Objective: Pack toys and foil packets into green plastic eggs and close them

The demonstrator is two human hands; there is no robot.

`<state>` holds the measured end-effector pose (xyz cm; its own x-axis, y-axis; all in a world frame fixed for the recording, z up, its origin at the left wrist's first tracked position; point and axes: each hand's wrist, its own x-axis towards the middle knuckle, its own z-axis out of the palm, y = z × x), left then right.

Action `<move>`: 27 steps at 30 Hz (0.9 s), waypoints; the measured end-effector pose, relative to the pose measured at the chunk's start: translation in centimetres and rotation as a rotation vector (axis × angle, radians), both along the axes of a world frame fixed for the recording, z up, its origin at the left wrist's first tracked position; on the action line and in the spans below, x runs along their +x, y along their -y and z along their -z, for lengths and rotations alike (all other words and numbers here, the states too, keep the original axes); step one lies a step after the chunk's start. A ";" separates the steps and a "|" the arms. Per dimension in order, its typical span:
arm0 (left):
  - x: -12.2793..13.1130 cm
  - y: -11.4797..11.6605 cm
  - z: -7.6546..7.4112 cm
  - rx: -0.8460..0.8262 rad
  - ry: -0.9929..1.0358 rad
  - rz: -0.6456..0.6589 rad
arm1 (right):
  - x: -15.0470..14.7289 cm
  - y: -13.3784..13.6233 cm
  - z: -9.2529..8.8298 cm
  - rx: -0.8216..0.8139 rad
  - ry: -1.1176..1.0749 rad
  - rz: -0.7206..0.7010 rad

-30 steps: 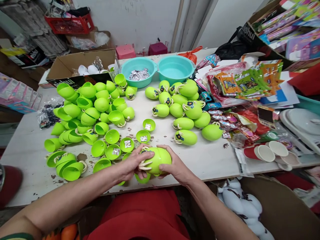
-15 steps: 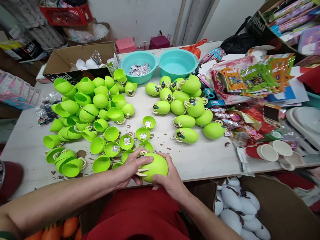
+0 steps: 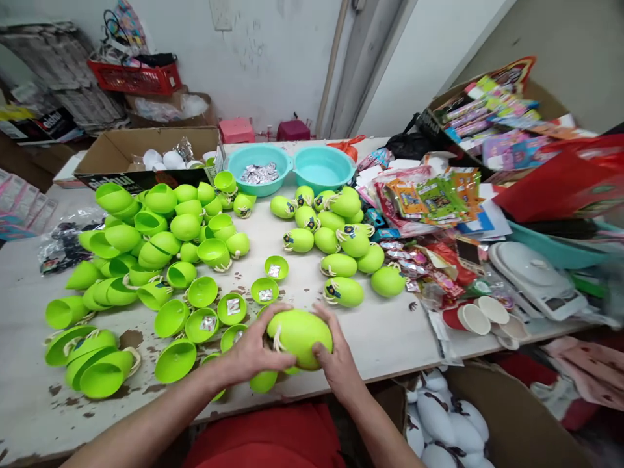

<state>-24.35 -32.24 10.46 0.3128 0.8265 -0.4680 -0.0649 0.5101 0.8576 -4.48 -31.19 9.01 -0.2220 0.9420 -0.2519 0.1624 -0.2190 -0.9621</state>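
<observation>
Between both hands, above the table's front edge, is a closed green plastic egg (image 3: 305,338) with a pale cord at its left end. My left hand (image 3: 256,348) grips that left end, thumb across the front. My right hand (image 3: 334,351) is wrapped round the other end, its thumb pressed on the front. Just beyond and left of my hands stand open green half shells; some hold a small silver packet, such as this half shell (image 3: 233,307). A pile of green half shells (image 3: 121,238) lies to the left. Several closed green eggs (image 3: 344,292) lie ahead to the right.
Two turquoise basins (image 3: 324,168) stand at the back, the left one with silver packets (image 3: 260,173). A cardboard box (image 3: 97,159) is behind the pile. Snack packets (image 3: 433,198), paper cups (image 3: 475,319) and a white scale (image 3: 536,276) crowd the right. White eggs (image 3: 433,416) fill a carton below.
My left hand has shifted its hold, its thumb now on the egg's front. The egg has turned, so the dark emblem is out of sight. The whole view has tilted upward and rightward.
</observation>
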 end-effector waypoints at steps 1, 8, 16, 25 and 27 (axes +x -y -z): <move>-0.1 0.0 -0.1 0.014 0.007 0.036 | 0.1 0.1 0.1 -0.034 -0.015 -0.001; 1.0 -0.4 -0.6 -0.158 0.087 -0.047 | 0.0 1.0 -0.1 0.071 0.013 0.089; 3.9 -4.0 -0.9 0.019 -0.039 -0.066 | 2.1 -2.2 1.8 -0.123 -0.156 0.152; 6.8 -18.6 5.1 -0.206 0.144 -0.585 | 6.6 -8.0 6.4 -0.161 -0.047 0.364; 7.8 -23.3 5.5 -0.177 0.131 -0.654 | 8.3 -7.2 8.1 -0.256 -0.039 0.399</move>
